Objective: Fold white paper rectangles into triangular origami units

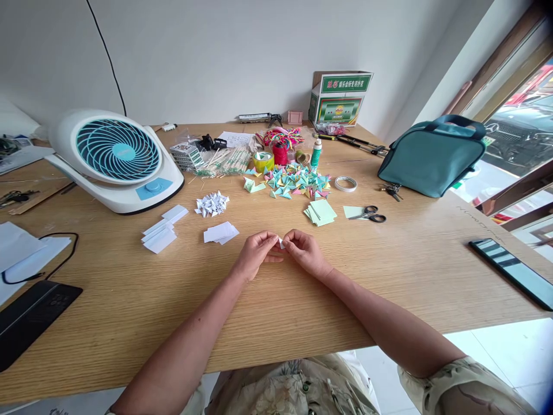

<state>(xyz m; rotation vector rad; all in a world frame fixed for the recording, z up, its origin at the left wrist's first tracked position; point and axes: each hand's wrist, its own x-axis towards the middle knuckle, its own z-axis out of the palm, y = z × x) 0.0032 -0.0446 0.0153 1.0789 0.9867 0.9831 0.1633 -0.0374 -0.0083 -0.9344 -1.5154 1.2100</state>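
Observation:
Over the wooden table, my left hand (260,252) and my right hand (306,252) meet, both pinching a small folded piece of white paper (281,244). Most of that paper is hidden by the fingers. To the left of my hands lie a few flat white paper slips (220,232), with a heap of small folded white paper pieces (212,204) behind them. Further left is another spread of white paper strips (159,235). Beyond my right hand sits a stack of pale green paper squares (320,212), next to black-handled scissors (371,214) resting on a green sheet.
A white fan (116,161) stands at the left. Behind my hands are a pile of coloured folded pieces (298,181), a glue bottle (316,154) and a tape roll (345,184). A teal bag (432,157) and a phone (512,271) lie at the right.

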